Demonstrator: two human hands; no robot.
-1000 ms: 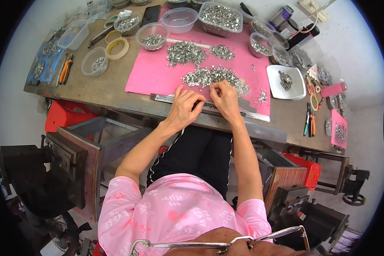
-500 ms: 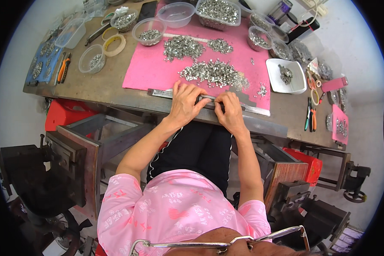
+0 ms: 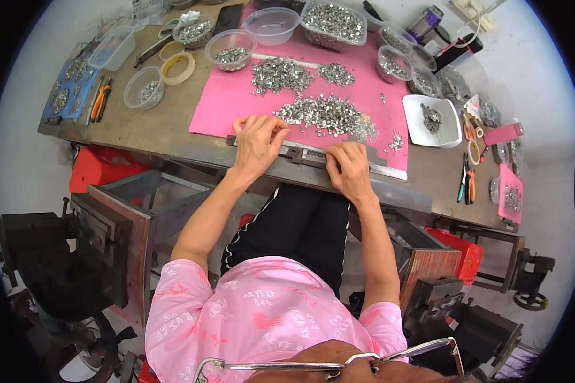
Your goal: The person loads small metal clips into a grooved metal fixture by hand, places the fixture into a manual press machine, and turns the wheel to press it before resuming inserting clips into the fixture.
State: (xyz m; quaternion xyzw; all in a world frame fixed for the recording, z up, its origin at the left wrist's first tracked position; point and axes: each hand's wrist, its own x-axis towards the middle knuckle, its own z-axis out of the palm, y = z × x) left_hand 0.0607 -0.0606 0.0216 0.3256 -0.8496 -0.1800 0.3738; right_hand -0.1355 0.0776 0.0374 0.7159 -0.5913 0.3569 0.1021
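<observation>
A narrow metal jig (image 3: 312, 156) with a row of small recesses lies along the table's front edge. At its right end is my right hand (image 3: 350, 169), fingers curled down and thumb against the metal. My left hand (image 3: 255, 145) is over the left part of the bar, apart from the recesses. Its thumb and index finger come together; anything between them is too small to make out. Just beyond both hands, a heap of small shiny metal pieces (image 3: 329, 115) is spread on a pink cloth (image 3: 217, 105).
Two smaller piles, one of them a grey pile (image 3: 281, 75), lie farther back. Plastic tubs of metal bits line the far side, including a round tub (image 3: 231, 51). A white tray (image 3: 417, 131) stands right, near pliers (image 3: 471, 185). Tape rolls (image 3: 177, 68) lie left.
My left hand has moved left, off the middle of the jig, and its row of recesses now shows. My right hand stays at the right end. The whole view has shifted slightly.
</observation>
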